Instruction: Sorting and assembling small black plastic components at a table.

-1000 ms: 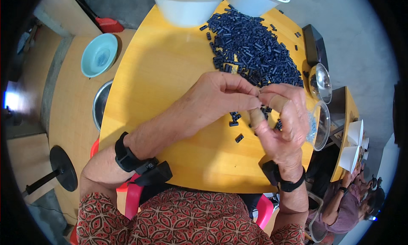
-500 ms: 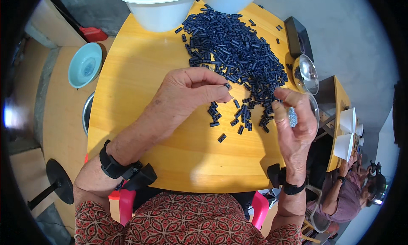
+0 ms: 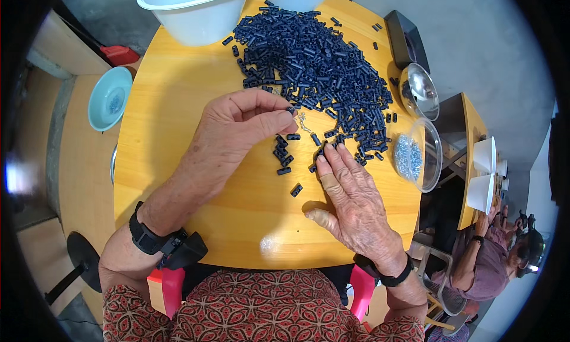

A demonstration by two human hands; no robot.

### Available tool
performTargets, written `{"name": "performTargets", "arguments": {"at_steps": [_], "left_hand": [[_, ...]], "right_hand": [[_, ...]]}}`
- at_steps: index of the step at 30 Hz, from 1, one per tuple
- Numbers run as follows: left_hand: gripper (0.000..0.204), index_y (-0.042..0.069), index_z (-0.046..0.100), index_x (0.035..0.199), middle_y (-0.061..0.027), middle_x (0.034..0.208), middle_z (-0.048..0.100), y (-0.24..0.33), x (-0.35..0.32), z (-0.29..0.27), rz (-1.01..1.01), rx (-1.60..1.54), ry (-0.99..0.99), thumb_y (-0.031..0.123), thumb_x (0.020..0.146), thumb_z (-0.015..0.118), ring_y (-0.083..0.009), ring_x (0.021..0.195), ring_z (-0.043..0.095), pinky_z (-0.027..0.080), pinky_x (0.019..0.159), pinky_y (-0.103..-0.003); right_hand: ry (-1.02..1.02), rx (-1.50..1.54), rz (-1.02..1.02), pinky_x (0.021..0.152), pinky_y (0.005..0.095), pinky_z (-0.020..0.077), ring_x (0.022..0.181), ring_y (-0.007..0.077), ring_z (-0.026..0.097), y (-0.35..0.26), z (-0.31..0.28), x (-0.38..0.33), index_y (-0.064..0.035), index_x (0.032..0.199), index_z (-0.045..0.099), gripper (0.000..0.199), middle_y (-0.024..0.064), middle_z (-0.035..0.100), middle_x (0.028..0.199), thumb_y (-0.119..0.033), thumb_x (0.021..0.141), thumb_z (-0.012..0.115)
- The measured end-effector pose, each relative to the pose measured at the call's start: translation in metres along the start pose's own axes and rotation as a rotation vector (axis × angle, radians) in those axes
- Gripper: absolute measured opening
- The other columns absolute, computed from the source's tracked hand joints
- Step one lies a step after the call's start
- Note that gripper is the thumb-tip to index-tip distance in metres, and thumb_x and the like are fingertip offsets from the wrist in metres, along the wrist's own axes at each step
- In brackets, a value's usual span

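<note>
My left hand (image 3: 240, 125) is closed in a pinch, with a small black plastic connector (image 3: 291, 110) between thumb and forefinger, one round end showing. Palm down over the table, my right hand (image 3: 359, 202) has its fingers stretched out and thumb apart. Its fingertips touch loose black connectors at the near edge of a big pile (image 3: 314, 66) of the same pieces. Whether anything lies under that palm is hidden. A few tiny silvery screws (image 3: 304, 122) lie between the hands, and a lone connector (image 3: 296, 190) sits nearer to me.
Screws fill part of a see-through plastic tub (image 3: 408, 158) on the right, beside a steel bowl (image 3: 419, 92) and a black tray (image 3: 405, 40). White tubs (image 3: 199, 22) stand at the back. A teal basin (image 3: 110, 100) is left of the table. Another person (image 3: 484, 265) sits at right.
My right hand has come leftward from beside the screw tub, opened out and flattened onto the connectors. My left hand keeps its pinch. The whole view has shifted slightly.
</note>
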State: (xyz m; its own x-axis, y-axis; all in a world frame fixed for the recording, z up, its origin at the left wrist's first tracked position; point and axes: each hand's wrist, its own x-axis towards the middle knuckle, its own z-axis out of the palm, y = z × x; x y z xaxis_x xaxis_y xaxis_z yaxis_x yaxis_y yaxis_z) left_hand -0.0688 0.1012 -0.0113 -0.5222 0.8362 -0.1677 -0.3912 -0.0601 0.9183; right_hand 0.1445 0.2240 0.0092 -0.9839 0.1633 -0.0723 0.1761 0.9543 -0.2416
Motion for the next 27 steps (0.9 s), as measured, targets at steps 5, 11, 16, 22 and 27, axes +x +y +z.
{"name": "performTargets", "arguments": {"at_steps": [5,11,16,22,27], "left_hand": [[0.017,-0.001,0.067,0.104,-0.0063,0.093,0.07,0.0,-0.001,0.002,-0.001,-0.007,0.0,0.01,0.091,0.068,-0.0123,0.088,0.066,0.051,0.084,-0.025],[0.018,-0.002,0.068,0.104,-0.0048,0.094,0.07,-0.002,-0.001,0.001,0.018,0.057,-0.023,0.01,0.09,0.069,-0.0092,0.088,0.064,0.05,0.081,-0.023],[0.014,-0.001,0.067,0.103,-0.0067,0.093,0.07,-0.002,-0.003,0.004,0.03,0.046,-0.032,0.006,0.091,0.068,-0.0128,0.089,0.066,0.051,0.086,-0.026],[0.014,-0.001,0.068,0.103,-0.0063,0.093,0.07,-0.006,-0.003,0.004,0.021,0.03,-0.035,0.005,0.09,0.068,-0.0133,0.089,0.066,0.051,0.085,-0.026],[0.014,-0.001,0.068,0.103,-0.0057,0.094,0.07,-0.006,-0.002,0.005,0.007,0.055,-0.019,0.005,0.09,0.068,-0.0132,0.09,0.066,0.051,0.085,-0.026]], "right_hand": [[0.182,0.026,-0.039,0.102,0.0448,0.0414,0.123,0.0352,0.05,0.015,-0.006,0.006,0.0008,0.132,0.055,0.055,0.0187,0.053,0.134,-0.021,0.084,0.071],[0.472,-0.041,0.028,0.071,0.0394,0.0482,0.081,0.0303,0.056,0.036,-0.01,0.034,-0.0003,0.099,0.069,0.025,0.0129,0.061,0.09,0.004,0.074,0.07],[0.444,-0.067,0.056,0.07,0.041,0.0479,0.079,0.0314,0.057,0.041,-0.007,0.044,-0.0011,0.092,0.067,0.02,0.0118,0.061,0.086,0.005,0.073,0.069],[0.427,-0.007,0.077,0.072,0.0415,0.0478,0.079,0.0314,0.057,0.042,-0.006,0.042,-0.0022,0.09,0.065,0.019,0.0121,0.061,0.084,0.005,0.073,0.068],[0.414,0.001,0.07,0.072,0.0415,0.0476,0.079,0.0316,0.058,0.042,-0.007,0.043,-0.002,0.09,0.065,0.017,0.0124,0.061,0.083,0.003,0.074,0.068]]}}
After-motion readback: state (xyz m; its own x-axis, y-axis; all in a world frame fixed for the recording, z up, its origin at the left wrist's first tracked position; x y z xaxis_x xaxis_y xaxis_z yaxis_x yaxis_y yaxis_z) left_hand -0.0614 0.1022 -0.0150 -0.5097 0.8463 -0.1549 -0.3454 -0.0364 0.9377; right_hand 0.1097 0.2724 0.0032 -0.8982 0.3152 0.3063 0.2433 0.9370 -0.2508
